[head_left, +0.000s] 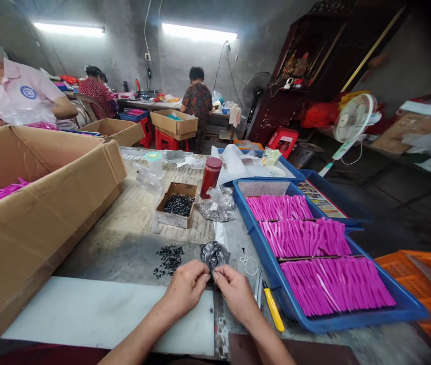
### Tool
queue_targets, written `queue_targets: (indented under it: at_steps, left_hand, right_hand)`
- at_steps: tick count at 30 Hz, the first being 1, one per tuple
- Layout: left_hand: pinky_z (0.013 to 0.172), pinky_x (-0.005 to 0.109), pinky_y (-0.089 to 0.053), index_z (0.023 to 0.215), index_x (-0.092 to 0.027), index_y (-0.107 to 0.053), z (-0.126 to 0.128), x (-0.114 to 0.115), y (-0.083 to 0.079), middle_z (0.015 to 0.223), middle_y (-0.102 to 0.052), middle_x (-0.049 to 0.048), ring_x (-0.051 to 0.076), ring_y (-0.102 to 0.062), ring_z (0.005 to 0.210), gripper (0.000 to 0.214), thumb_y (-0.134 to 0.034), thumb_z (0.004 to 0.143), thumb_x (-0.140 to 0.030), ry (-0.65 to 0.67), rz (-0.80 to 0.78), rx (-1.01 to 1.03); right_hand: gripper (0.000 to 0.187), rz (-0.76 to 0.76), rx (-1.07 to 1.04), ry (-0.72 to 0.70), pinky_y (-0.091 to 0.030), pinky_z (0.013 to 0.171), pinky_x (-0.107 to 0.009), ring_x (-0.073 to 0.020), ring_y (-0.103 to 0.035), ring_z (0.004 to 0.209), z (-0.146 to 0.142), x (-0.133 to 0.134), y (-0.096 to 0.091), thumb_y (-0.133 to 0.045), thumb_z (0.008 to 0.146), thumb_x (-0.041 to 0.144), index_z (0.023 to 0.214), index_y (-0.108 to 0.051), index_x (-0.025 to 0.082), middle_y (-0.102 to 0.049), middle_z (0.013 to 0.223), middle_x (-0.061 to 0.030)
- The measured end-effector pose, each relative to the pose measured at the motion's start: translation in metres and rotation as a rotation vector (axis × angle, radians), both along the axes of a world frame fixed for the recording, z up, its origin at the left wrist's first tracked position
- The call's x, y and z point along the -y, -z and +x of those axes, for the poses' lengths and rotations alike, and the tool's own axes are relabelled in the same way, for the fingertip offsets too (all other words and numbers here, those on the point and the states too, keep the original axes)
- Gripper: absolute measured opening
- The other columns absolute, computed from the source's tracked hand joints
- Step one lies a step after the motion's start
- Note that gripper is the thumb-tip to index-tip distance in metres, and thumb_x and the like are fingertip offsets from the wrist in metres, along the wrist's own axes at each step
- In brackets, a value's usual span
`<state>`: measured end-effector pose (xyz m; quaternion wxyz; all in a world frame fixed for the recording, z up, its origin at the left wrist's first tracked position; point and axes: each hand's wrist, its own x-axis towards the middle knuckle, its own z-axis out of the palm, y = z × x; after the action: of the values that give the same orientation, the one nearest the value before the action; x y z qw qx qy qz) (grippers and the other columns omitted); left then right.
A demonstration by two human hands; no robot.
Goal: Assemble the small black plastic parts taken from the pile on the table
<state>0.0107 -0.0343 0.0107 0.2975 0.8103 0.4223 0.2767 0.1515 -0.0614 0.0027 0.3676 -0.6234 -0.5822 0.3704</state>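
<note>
My left hand [189,284] and my right hand [234,289] meet at the front middle of the table, fingertips pinched close together. Whatever they hold is too small to make out. Just beyond the fingertips sits a round container lined with black plastic [215,254]. To its left lies a loose heap of small black pieces [168,260]. Farther back, a small cardboard box [177,219] holds more black pieces. A screwdriver with a yellow handle [274,310] lies to the right of my right hand, near a loop of white string [251,265].
A blue tray [253,233] at the right holds rows of magenta strips [337,286]. A large cardboard box [67,197] stands at the left. A dark red canister [210,177] and a clear bag of small parts [217,204] stand behind. Co-workers sit farther back.
</note>
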Motion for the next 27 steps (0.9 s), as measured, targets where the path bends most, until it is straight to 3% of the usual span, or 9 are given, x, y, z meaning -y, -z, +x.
queue_targets:
  at_steps: [5, 12, 19, 27]
  left_hand:
    - [0.051, 0.018, -0.032, 0.063, -0.014, -0.053, 0.000, -0.011, 0.009, 0.056, -0.047, -0.0022, 0.009, -0.042, 0.053, 0.012, -0.044, 0.069, -0.019, -0.114, -0.167, 0.136]
    - [0.051, 0.017, -0.032, 0.062, -0.013, -0.057, -0.005, -0.014, 0.018, 0.053, -0.047, -0.0029, 0.009, -0.041, 0.053, 0.014, -0.045, 0.068, -0.020, -0.119, -0.284, 0.235]
    - [0.049, 0.017, -0.030, 0.060, -0.013, -0.057, -0.004, -0.012, 0.018, 0.052, -0.045, -0.0027, 0.009, -0.039, 0.051, 0.014, -0.046, 0.066, -0.020, -0.137, -0.318, 0.274]
    - [0.048, 0.017, -0.028, 0.060, -0.012, -0.054, -0.001, -0.011, 0.020, 0.052, -0.040, -0.0043, 0.007, -0.035, 0.050, 0.011, -0.048, 0.065, -0.020, -0.129, -0.477, 0.435]
  right_hand:
    - [0.020, 0.134, 0.460, -0.073, -0.035, 0.064, -0.023, -0.0157, -0.052, 0.071, 0.013, -0.026, -0.004, -0.038, 0.074, 0.016, 0.075, -0.058, 0.016, -0.059, 0.072, -0.0044]
    - [0.020, 0.074, 0.932, -0.245, -0.031, 0.063, -0.026, -0.0174, -0.051, 0.074, 0.006, -0.042, 0.004, -0.038, 0.074, 0.012, 0.074, -0.057, 0.017, -0.059, 0.076, -0.0060]
    - [0.017, 0.125, 1.007, -0.313, -0.026, 0.061, -0.029, -0.0198, -0.050, 0.074, 0.004, -0.040, 0.003, -0.037, 0.075, 0.010, 0.077, -0.054, 0.016, -0.057, 0.076, -0.0079]
    - [0.018, 0.157, 0.825, -0.216, -0.028, 0.064, -0.027, -0.0173, -0.049, 0.073, 0.012, -0.033, 0.008, -0.034, 0.076, 0.010, 0.078, -0.051, 0.016, -0.057, 0.078, -0.0059]
